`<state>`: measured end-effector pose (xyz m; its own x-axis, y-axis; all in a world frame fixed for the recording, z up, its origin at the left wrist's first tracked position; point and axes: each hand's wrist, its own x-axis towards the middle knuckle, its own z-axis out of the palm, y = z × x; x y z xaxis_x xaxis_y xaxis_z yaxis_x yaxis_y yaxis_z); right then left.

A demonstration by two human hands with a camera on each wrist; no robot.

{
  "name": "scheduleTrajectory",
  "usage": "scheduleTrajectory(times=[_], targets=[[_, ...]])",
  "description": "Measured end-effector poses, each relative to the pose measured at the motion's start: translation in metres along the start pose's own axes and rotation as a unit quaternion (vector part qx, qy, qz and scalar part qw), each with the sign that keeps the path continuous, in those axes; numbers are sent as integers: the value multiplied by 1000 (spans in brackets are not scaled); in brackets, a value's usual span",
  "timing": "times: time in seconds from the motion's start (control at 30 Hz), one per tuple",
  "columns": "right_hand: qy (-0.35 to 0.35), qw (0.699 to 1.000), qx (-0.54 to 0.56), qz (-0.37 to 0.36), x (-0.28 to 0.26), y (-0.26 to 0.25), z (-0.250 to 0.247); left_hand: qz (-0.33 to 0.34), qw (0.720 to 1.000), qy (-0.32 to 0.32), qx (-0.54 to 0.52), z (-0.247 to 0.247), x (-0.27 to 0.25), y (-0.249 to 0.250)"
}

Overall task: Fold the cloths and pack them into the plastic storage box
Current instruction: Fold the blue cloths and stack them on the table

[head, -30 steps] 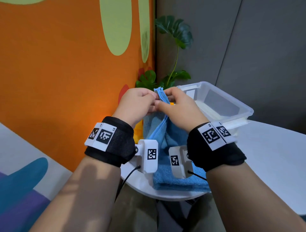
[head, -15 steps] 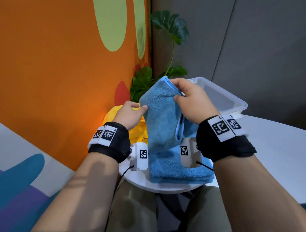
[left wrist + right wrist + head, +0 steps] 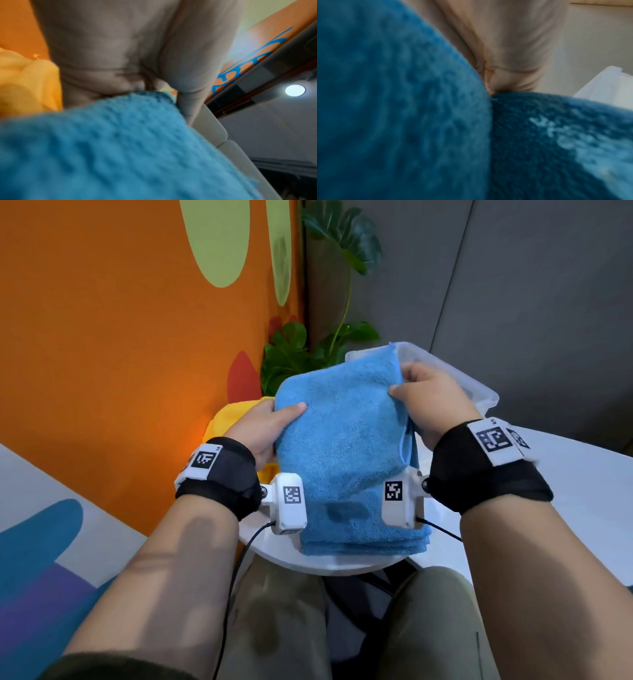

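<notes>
We held the blue cloth [image 3: 342, 440] up by its two sides over the near edge of the white table [image 3: 582, 491], its lower part resting in folded layers on the tabletop. Our left hand [image 3: 263, 426] gripped the cloth's left edge, thumb laid flat across the front face and the other fingers hidden behind the fabric; the left wrist view showed that thumb [image 3: 187, 67] pressed against the terry just above the cloth's rim. Our right hand [image 3: 431, 402] pinched the upper right edge, thumb in front and fingers curled round the back, the cloth's top corner rising above our knuckles. The clear plastic storage box [image 3: 476, 392] stood on the table just behind the right hand, partly covered by the raised cloth; we could not tell what lay inside it. A yellow cloth [image 3: 236, 416] sat bunched behind the left hand, near the orange wall [image 3: 120, 354], and a green leafy plant [image 3: 291, 354] stood in the corner beyond
</notes>
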<state>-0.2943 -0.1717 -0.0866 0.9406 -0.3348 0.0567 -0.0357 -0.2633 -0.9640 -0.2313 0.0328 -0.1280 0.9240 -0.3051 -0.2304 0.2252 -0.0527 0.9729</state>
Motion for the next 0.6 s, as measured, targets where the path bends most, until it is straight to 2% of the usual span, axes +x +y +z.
scheduleTrajectory(times=[0.13, 0.2, 0.27, 0.37, 0.47, 0.53, 0.6], targets=[[-57, 987, -111, 103, 9, 39, 8, -103, 991, 15, 86, 4, 8, -25], [-87, 972, -144, 166, 3, 55, 12, -148, 980, -3, 130, 1, 11, -38], [-102, 956, -189, 201, -4, 66, 13, -164, 975, -26, 150, -3, 14, -45], [-118, 938, -238, 223, -10, 72, 9, -181, 965, -66, 175, -12, 13, -47], [-165, 903, -331, 217, -11, 71, 6, -204, 939, -142, 238, -26, 22, -60], [-195, 880, -385, 196, -10, 69, 5, -240, 925, -163, 246, -38, 42, -79], [-205, 864, -425, 177, -11, 64, 5, -225, 926, -169, 252, -35, 33, -73]])
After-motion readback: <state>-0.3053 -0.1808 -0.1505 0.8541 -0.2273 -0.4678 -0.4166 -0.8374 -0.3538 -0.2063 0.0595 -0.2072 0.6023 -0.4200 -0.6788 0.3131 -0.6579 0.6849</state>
